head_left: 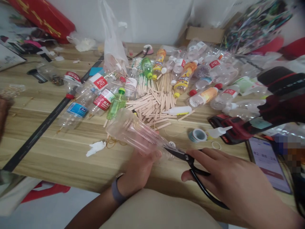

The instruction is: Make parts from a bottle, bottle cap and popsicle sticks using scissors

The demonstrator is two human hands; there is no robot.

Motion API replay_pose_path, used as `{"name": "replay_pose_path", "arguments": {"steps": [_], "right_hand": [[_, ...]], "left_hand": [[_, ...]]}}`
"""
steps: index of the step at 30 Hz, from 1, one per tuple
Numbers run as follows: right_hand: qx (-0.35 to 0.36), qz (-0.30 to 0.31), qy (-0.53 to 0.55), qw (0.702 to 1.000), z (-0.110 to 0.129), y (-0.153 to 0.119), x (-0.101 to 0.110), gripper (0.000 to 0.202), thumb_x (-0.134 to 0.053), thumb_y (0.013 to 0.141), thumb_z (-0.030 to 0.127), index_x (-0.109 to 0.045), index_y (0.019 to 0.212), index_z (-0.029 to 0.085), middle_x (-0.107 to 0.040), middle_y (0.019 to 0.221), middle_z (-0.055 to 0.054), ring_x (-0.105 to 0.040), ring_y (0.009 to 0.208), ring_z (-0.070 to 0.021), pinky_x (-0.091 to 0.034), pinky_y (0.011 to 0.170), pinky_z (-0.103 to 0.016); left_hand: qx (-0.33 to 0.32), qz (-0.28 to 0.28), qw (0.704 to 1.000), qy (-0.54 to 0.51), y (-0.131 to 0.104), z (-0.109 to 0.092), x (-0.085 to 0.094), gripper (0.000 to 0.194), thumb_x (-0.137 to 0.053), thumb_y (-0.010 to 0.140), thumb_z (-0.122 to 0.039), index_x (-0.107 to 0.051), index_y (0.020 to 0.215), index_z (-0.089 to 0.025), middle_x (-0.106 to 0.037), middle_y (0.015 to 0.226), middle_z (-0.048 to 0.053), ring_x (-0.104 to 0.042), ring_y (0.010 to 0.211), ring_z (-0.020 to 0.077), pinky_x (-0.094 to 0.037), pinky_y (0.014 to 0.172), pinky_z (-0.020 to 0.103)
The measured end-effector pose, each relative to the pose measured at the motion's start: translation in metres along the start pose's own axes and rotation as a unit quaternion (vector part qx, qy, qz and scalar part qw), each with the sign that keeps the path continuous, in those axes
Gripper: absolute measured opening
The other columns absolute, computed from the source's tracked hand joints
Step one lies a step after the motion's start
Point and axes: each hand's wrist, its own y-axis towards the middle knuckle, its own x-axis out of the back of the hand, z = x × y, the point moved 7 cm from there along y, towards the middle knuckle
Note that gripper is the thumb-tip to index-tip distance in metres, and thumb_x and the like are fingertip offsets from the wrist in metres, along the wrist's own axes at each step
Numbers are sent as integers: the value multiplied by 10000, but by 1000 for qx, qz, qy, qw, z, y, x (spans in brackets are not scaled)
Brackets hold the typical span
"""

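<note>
My left hand [143,162] is wrapped round a clear plastic bottle [133,130] that has no label, tilted above the near part of the table. Black-handled scissors [190,160] are in my right hand [228,175], fingers and thumb about the handles. Their blades reach the bottle's right end, beside my left thumb; whether they have cut into the plastic I cannot tell. Just beyond the bottle lies a heap of flat wooden sticks [152,105]. A roll of tape [199,135] and a small white glue bottle [218,131] are on the table past the scissors.
Many plastic bottles [186,76] crowd the back and right. A red-black power drill [267,111] stands at right, near a phone [269,162]. Labelled bottles [78,109] lie at left beside a black strip [45,127]. Another person's arm [3,117] shows at the left edge.
</note>
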Motion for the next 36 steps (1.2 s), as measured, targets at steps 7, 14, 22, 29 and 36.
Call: {"name": "replay_pose_path", "arguments": {"steps": [7,14,22,29,36], "right_hand": [[5,28,-14,999,-3,-7,-5,511,-216,1065,555,-613,1075,234,-654,764,10,-644,528,-180,-364,402,-333],[22,35,-59,997,1,-4,3,497,-188,1085,456,-623,1085,215,-594,703,1,-590,507,-168,-310,443,-311],[-7,-47,-122,991,13,-2,12,403,-254,1078,296,-630,977,194,-516,615,-7,-523,515,-190,-175,482,-315],[11,-4,-54,998,2,-8,9,420,-241,1086,389,-617,1060,206,-601,727,-12,-586,528,-163,-323,469,-305],[5,44,-47,998,-8,-7,7,541,-220,1056,571,-624,1143,222,-624,820,-39,-641,590,-189,-407,470,-309]], "left_hand": [[-11,7,1000,20,-1,-1,0,505,-749,791,-211,-586,1241,-375,-653,1247,-12,-569,1229,238,-404,1112,389],[-28,-19,997,65,1,-1,3,572,-814,741,-251,-563,1244,-359,-596,1306,1,-504,1290,252,-362,1136,415],[-14,-53,998,16,-1,1,1,607,-849,696,-282,-551,1221,-340,-622,1243,9,-547,1230,235,-389,1096,413],[16,-19,999,34,-5,-5,-9,483,-796,743,-396,-605,1176,-304,-645,1277,49,-539,1286,307,-408,1106,467],[-24,-31,996,83,-6,-7,-4,513,-769,760,-313,-584,1238,-318,-631,1314,60,-533,1299,323,-375,1138,492]]}}
